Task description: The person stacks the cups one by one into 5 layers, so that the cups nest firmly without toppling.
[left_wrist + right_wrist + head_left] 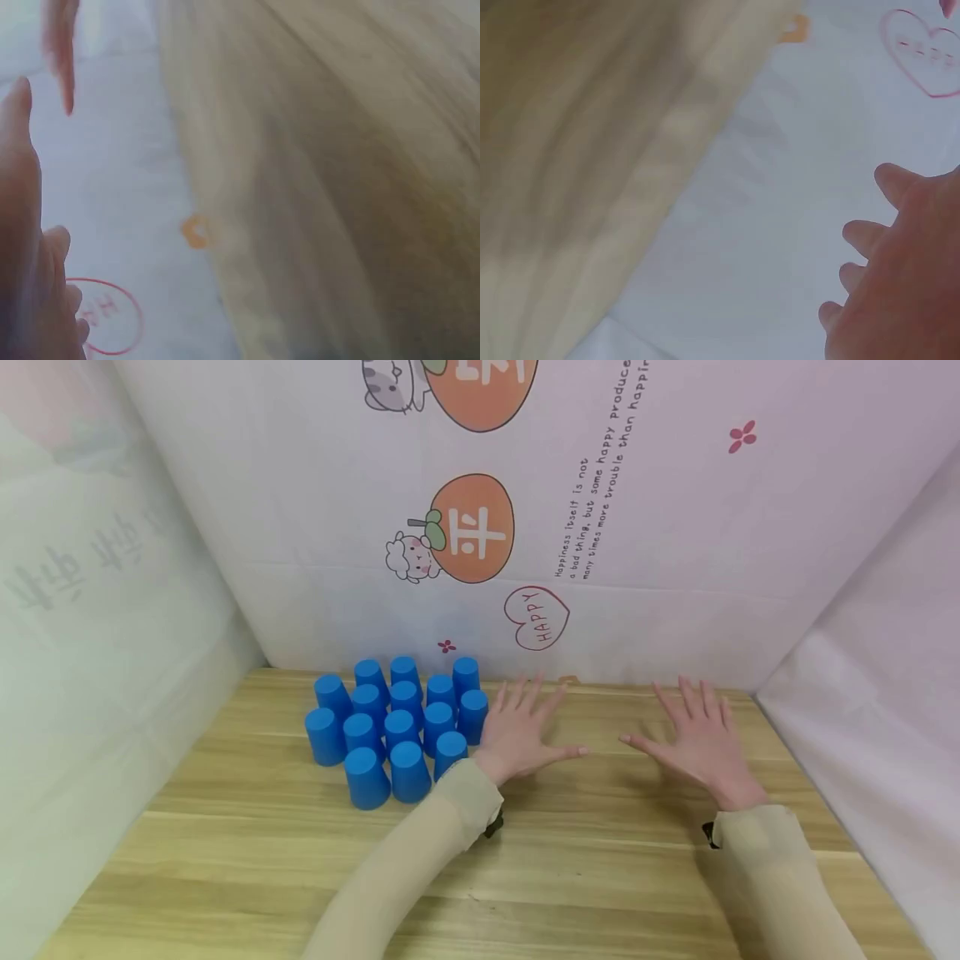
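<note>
Several blue cups stand upside down in a close cluster on the left half of the wooden table. My left hand is spread just right of the cluster, its wrist overlapping the nearest cups in the head view. Its fingers point toward the back wall and the thumb points right. Farther right, my right hand is spread too, thumb toward the left hand. Neither hand holds anything. Both wrist views show straight fingers in front of the white cloth, with the right hand at the lower right of its view.
A white printed cloth forms the back wall, right behind the table's far edge. More white cloth hangs at the left and right sides. A small orange print shows at the back edge between the hands.
</note>
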`<state>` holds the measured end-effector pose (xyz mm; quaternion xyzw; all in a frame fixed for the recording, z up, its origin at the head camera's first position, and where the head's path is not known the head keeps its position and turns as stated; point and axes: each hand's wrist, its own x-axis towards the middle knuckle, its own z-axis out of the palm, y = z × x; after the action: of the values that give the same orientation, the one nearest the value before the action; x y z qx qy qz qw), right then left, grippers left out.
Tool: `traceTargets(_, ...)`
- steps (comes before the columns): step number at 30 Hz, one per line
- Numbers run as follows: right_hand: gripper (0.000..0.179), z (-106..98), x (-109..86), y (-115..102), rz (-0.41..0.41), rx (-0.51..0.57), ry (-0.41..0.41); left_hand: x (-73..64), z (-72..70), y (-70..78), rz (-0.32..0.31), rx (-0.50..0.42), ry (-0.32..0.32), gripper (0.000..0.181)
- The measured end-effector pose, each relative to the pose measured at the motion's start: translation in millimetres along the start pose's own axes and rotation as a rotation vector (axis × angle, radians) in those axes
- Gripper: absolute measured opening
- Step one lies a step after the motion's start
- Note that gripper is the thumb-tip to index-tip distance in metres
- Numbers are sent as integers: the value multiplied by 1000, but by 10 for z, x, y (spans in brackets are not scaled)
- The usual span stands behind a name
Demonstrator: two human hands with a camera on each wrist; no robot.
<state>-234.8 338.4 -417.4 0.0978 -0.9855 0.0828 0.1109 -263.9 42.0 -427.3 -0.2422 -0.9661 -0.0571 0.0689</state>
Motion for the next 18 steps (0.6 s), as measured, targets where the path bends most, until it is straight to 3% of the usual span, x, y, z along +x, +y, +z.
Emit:
traceTargets(5, 109, -180, 28, -167, -45, 55, 90, -96, -220, -2, 23, -80, 50, 106)
traceTargets(9, 111, -325, 41, -361, -65, 135, 123, -205, -402, -17, 48, -168, 126, 104)
traceTargets(13, 114, -437, 38, -569, -62, 232, 109, -334, -566, -72, 42, -285, 181, 96)
traceTargets(18, 113, -506, 25, -783, -74, 364, 105, -506, -708, -214, 11, -392, 198, 93)
